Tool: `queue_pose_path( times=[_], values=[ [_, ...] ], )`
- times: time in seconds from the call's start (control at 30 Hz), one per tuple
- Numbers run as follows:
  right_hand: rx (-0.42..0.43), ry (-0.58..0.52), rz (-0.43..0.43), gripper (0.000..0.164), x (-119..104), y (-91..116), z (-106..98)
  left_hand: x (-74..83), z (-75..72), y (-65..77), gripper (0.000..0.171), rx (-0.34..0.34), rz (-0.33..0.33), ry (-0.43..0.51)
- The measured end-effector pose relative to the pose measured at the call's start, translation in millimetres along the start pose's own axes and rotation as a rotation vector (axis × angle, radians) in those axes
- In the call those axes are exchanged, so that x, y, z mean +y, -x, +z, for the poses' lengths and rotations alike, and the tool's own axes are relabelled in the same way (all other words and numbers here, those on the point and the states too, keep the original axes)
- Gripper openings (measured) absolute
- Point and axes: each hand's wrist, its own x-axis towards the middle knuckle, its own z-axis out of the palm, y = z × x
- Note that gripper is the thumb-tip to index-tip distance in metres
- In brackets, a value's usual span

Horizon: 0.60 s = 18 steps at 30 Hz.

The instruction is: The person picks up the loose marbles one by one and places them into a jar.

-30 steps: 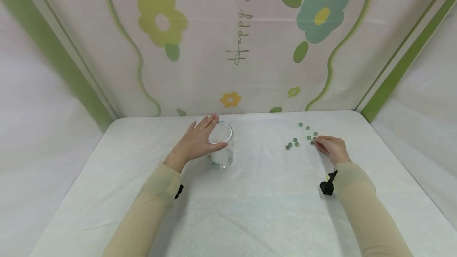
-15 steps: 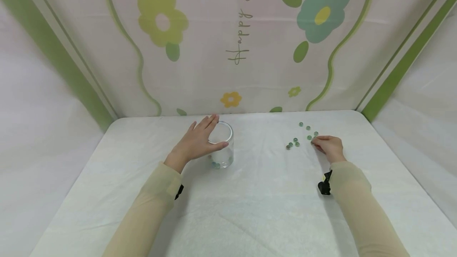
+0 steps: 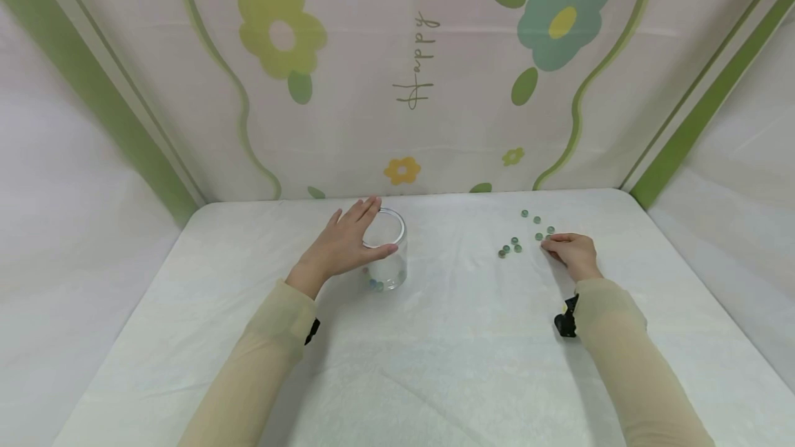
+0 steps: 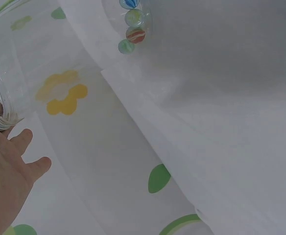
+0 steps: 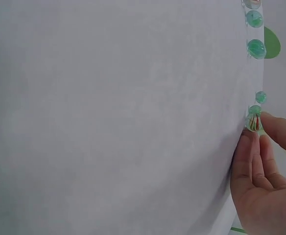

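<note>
A clear glass jar (image 3: 395, 264) stands upright left of the table's middle, with several marbles (image 4: 135, 35) at its bottom, one with red-brown swirls and one blue. My left hand (image 3: 338, 247) rests against the jar's rim, its fingers straight and spread along the far side and the thumb along the near side. At the right, my right hand (image 3: 575, 254) is low at the tabletop. Its thumb and fingertips pinch a clear marble (image 5: 253, 122) with red and green stripes, mostly covered in the head view.
Several greenish marbles (image 3: 518, 248) lie loose on the white tablecloth (image 3: 435, 364), just left of and beyond the right hand. A flower-printed curtain (image 3: 348, 130) hangs behind the table's far edge, and white cloth walls (image 3: 68, 178) flank it.
My right hand has moved slightly left, and its fingertips have closed on a marble that lay uncovered beside them. The left hand and the jar have stayed in place.
</note>
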Motion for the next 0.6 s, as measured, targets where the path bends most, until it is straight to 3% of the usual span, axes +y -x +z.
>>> queue_pose_path(
  times=[0.4,0.6],
  values=[
    [-0.105,-0.207,0.099,0.048,-2,-1,-11,1.0,-0.7,0.5,0.093,-0.001,0.002,0.009],
    [-0.184,-0.438,0.143,0.046,-7,1,-16,2.4,-1.9,1.4,0.093,-0.003,0.004,0.010]
  ],
)
